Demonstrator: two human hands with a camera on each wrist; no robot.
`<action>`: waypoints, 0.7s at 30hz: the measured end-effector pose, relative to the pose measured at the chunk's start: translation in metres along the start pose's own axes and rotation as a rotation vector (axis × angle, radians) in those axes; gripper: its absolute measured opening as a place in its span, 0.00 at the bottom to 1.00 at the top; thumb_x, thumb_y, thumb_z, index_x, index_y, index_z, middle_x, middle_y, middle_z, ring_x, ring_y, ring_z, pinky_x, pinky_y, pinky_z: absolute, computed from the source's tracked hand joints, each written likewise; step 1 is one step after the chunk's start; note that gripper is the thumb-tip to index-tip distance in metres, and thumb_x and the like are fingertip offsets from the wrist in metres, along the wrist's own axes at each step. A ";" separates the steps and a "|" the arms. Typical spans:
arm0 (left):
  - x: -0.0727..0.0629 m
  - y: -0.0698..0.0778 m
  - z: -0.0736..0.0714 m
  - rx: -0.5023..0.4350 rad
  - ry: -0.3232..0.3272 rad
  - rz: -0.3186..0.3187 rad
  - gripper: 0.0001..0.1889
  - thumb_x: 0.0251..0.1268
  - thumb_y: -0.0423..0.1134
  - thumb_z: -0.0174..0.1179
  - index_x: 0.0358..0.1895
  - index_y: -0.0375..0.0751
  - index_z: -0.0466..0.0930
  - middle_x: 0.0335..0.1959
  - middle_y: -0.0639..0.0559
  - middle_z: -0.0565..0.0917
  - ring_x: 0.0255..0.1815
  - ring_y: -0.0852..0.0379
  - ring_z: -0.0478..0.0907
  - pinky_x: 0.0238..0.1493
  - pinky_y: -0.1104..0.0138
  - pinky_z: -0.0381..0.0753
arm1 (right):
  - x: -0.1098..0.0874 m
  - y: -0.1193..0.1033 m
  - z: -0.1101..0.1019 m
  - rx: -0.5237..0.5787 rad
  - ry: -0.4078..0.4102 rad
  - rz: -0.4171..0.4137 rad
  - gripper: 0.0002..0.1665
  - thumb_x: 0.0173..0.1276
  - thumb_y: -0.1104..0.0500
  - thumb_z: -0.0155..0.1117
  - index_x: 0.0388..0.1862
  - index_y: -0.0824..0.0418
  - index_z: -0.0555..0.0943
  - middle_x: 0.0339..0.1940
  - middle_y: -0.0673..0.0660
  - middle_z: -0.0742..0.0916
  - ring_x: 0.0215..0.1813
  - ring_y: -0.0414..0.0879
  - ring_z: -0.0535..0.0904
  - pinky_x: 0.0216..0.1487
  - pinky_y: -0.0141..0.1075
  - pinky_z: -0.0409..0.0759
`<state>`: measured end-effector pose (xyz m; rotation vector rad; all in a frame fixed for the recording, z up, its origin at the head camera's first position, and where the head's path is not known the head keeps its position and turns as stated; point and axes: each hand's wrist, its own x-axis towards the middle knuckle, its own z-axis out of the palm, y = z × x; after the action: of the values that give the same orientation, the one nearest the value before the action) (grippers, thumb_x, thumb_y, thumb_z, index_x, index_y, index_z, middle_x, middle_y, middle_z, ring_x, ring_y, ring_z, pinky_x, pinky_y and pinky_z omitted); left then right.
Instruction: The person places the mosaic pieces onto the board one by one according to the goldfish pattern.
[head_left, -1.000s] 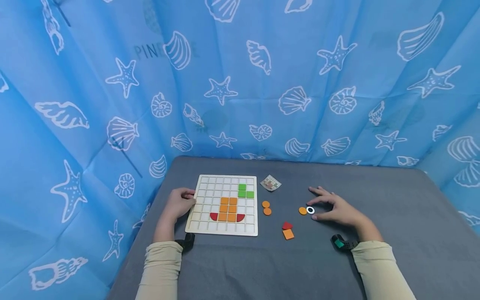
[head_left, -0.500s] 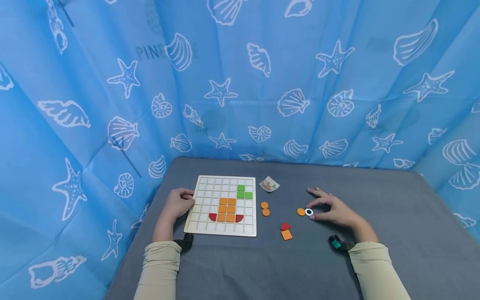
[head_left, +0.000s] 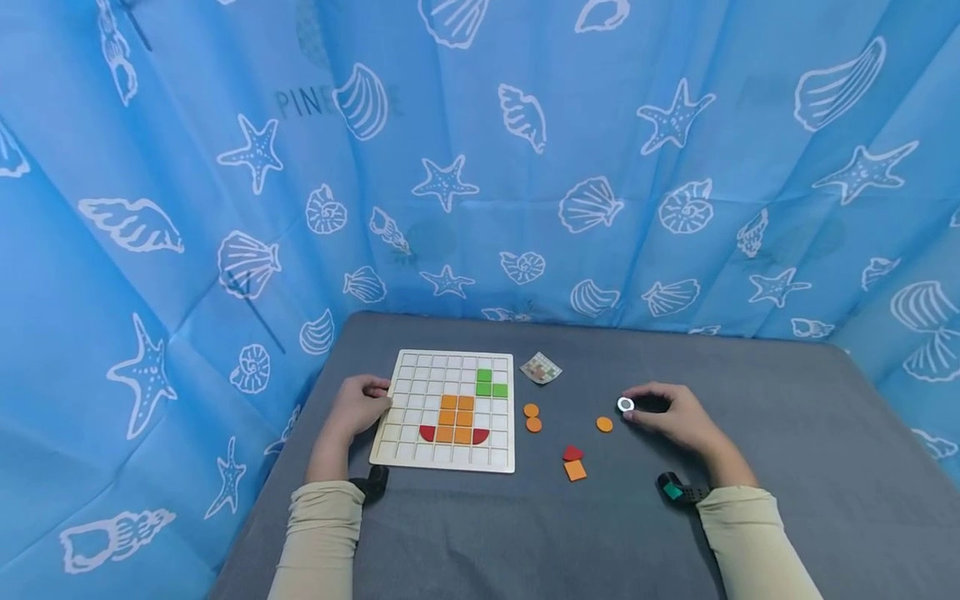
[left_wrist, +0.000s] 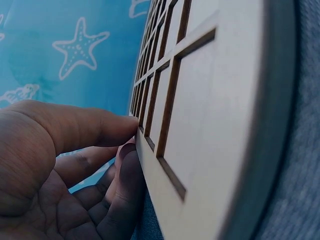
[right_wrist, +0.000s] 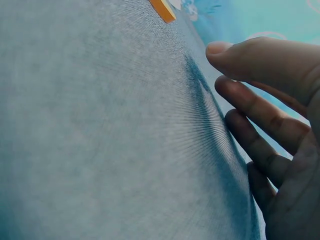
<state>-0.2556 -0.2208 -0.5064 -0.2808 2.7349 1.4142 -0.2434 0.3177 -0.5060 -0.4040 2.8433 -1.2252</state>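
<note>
In the head view my left hand [head_left: 360, 406] holds the left edge of a white grid board [head_left: 386, 450]. The left wrist view shows the thumb on the wooden board's rim [left_wrist: 205, 220] and the fingers curled at its side. Orange squares [head_left: 456, 417], red quarter-round pieces [head_left: 481, 436] and green squares [head_left: 483, 388] lie in the grid. My right hand [head_left: 678, 417] pinches a small white disc with a dark ring [head_left: 626, 404] between thumb and finger. That disc cannot be made out in the right wrist view, where the right hand [right_wrist: 280, 115] has bent fingers.
Two orange discs [head_left: 533, 425] lie right of the board, and another orange disc [head_left: 604, 424] lies near the right hand. A red piece [head_left: 573, 452] touches an orange square [head_left: 575, 471]. A small pattern card [head_left: 541, 368] lies behind. Blue curtain [head_left: 480, 208] borders the table [head_left: 465, 533].
The right hand has taken hold of the white disc and moved it slightly away from the orange disc, toward the back. Its fingers have drawn together. The left hand has kept its place.
</note>
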 end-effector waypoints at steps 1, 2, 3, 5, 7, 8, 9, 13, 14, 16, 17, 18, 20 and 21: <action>0.000 0.000 0.000 -0.001 -0.001 0.002 0.17 0.69 0.29 0.63 0.59 0.31 0.84 0.45 0.39 0.83 0.44 0.46 0.80 0.47 0.56 0.81 | 0.000 -0.001 0.000 0.002 -0.001 0.004 0.20 0.70 0.53 0.77 0.58 0.57 0.89 0.56 0.57 0.91 0.58 0.44 0.81 0.59 0.35 0.76; 0.000 0.000 0.000 -0.001 -0.001 0.003 0.17 0.69 0.29 0.63 0.59 0.31 0.84 0.45 0.39 0.83 0.44 0.46 0.80 0.47 0.55 0.81 | 0.000 -0.001 0.000 0.003 -0.002 0.007 0.20 0.70 0.53 0.77 0.58 0.57 0.89 0.56 0.57 0.91 0.58 0.44 0.81 0.59 0.35 0.76; 0.000 0.000 0.000 0.000 0.000 0.004 0.16 0.69 0.29 0.64 0.59 0.31 0.84 0.45 0.39 0.83 0.44 0.46 0.81 0.48 0.55 0.81 | 0.001 -0.001 0.000 0.005 -0.002 0.008 0.20 0.70 0.53 0.77 0.58 0.57 0.89 0.55 0.57 0.91 0.57 0.45 0.81 0.58 0.35 0.76; 0.000 0.000 0.001 0.001 0.000 0.006 0.16 0.69 0.30 0.64 0.58 0.30 0.85 0.45 0.39 0.83 0.45 0.46 0.81 0.48 0.55 0.81 | 0.001 0.000 0.000 0.005 0.000 0.008 0.19 0.70 0.54 0.77 0.58 0.57 0.89 0.55 0.58 0.91 0.56 0.44 0.81 0.57 0.34 0.77; 0.000 0.000 0.001 0.003 0.004 0.006 0.16 0.69 0.30 0.64 0.58 0.31 0.85 0.45 0.39 0.84 0.45 0.46 0.81 0.49 0.54 0.81 | 0.001 0.000 0.000 0.003 0.004 0.004 0.19 0.70 0.55 0.77 0.58 0.58 0.89 0.54 0.58 0.91 0.55 0.44 0.82 0.56 0.33 0.77; 0.000 0.000 0.001 0.003 0.005 0.005 0.16 0.69 0.30 0.64 0.58 0.31 0.85 0.45 0.39 0.84 0.45 0.46 0.81 0.49 0.54 0.81 | 0.001 0.000 0.000 0.001 0.007 0.002 0.19 0.70 0.55 0.77 0.58 0.58 0.89 0.54 0.58 0.91 0.55 0.44 0.82 0.56 0.33 0.77; 0.001 0.000 0.001 0.003 0.008 0.005 0.16 0.69 0.30 0.64 0.58 0.31 0.85 0.45 0.39 0.84 0.45 0.46 0.81 0.49 0.54 0.81 | 0.001 0.000 0.000 0.001 0.010 0.003 0.19 0.71 0.55 0.76 0.58 0.58 0.89 0.54 0.58 0.91 0.55 0.44 0.82 0.55 0.32 0.77; 0.000 0.001 0.001 0.001 0.009 0.006 0.16 0.69 0.30 0.64 0.58 0.31 0.85 0.45 0.40 0.84 0.45 0.47 0.81 0.49 0.55 0.81 | 0.001 -0.004 0.000 0.001 0.017 0.015 0.20 0.71 0.54 0.76 0.58 0.59 0.89 0.54 0.59 0.91 0.56 0.47 0.81 0.55 0.35 0.78; 0.000 0.001 0.001 -0.001 0.007 0.005 0.16 0.69 0.30 0.64 0.58 0.31 0.85 0.45 0.40 0.84 0.45 0.47 0.81 0.49 0.55 0.81 | 0.002 -0.005 0.000 -0.001 0.019 0.017 0.20 0.71 0.54 0.76 0.58 0.59 0.89 0.55 0.59 0.91 0.56 0.48 0.82 0.56 0.35 0.78; 0.000 0.001 0.001 -0.001 0.006 0.004 0.16 0.69 0.30 0.64 0.58 0.32 0.85 0.45 0.40 0.84 0.45 0.47 0.81 0.49 0.56 0.81 | 0.004 -0.009 0.000 -0.005 0.017 0.012 0.20 0.71 0.53 0.76 0.58 0.59 0.89 0.55 0.59 0.91 0.57 0.48 0.82 0.56 0.35 0.79; 0.000 0.001 0.001 -0.001 0.006 0.002 0.16 0.69 0.30 0.64 0.58 0.32 0.85 0.45 0.40 0.84 0.45 0.47 0.81 0.49 0.56 0.81 | 0.005 -0.011 0.001 -0.009 0.014 0.008 0.20 0.71 0.53 0.76 0.58 0.59 0.89 0.55 0.59 0.91 0.57 0.48 0.83 0.56 0.35 0.79; 0.000 0.001 0.000 -0.001 0.005 0.000 0.16 0.69 0.30 0.64 0.58 0.31 0.85 0.45 0.40 0.84 0.45 0.47 0.81 0.48 0.56 0.81 | 0.007 -0.014 0.002 -0.009 0.010 0.001 0.20 0.71 0.53 0.76 0.58 0.59 0.89 0.54 0.59 0.91 0.57 0.48 0.83 0.56 0.35 0.80; 0.000 0.002 0.000 0.000 0.003 0.003 0.16 0.69 0.30 0.64 0.58 0.31 0.85 0.45 0.40 0.84 0.44 0.47 0.81 0.48 0.57 0.81 | 0.011 -0.020 0.005 0.000 0.002 -0.021 0.20 0.71 0.54 0.76 0.58 0.60 0.88 0.54 0.59 0.91 0.57 0.50 0.85 0.58 0.40 0.83; 0.000 0.001 0.000 0.001 0.002 0.002 0.16 0.69 0.30 0.64 0.58 0.31 0.85 0.45 0.40 0.84 0.44 0.47 0.81 0.48 0.57 0.80 | 0.014 -0.023 0.007 0.015 -0.004 -0.033 0.20 0.71 0.55 0.76 0.58 0.61 0.88 0.53 0.60 0.91 0.57 0.52 0.85 0.60 0.43 0.84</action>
<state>-0.2558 -0.2198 -0.5053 -0.2796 2.7387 1.4139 -0.2504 0.2939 -0.4929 -0.4544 2.8331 -1.2494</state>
